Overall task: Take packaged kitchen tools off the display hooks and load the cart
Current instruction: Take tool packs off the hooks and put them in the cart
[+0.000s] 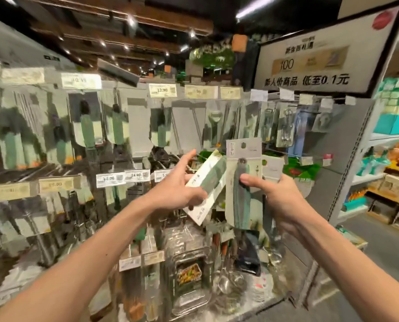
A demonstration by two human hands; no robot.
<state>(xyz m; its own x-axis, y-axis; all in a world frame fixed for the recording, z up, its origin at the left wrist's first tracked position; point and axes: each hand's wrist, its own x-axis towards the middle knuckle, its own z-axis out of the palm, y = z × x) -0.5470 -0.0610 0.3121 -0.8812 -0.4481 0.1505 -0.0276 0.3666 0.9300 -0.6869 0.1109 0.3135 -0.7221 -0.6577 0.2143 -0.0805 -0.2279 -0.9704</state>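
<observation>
My left hand (182, 182) grips a tilted white-carded package with a green tool (207, 182), thumb on its front and fingers spread behind it. My right hand (275, 196) holds an upright packaged tool with a grey-green handle (241, 189), thumb pressed on its front. Both packages are in front of the display wall, off the hooks. More packaged green-handled tools (88, 131) hang on hooks in rows across the wall. No cart is in view.
Price tags (162, 90) line the hook rails. Clear trays and metal ladles (226, 282) sit low on the display. A framed promotional sign (310, 63) stands upper right. Shelves with boxed goods (389, 187) fill the aisle on the right.
</observation>
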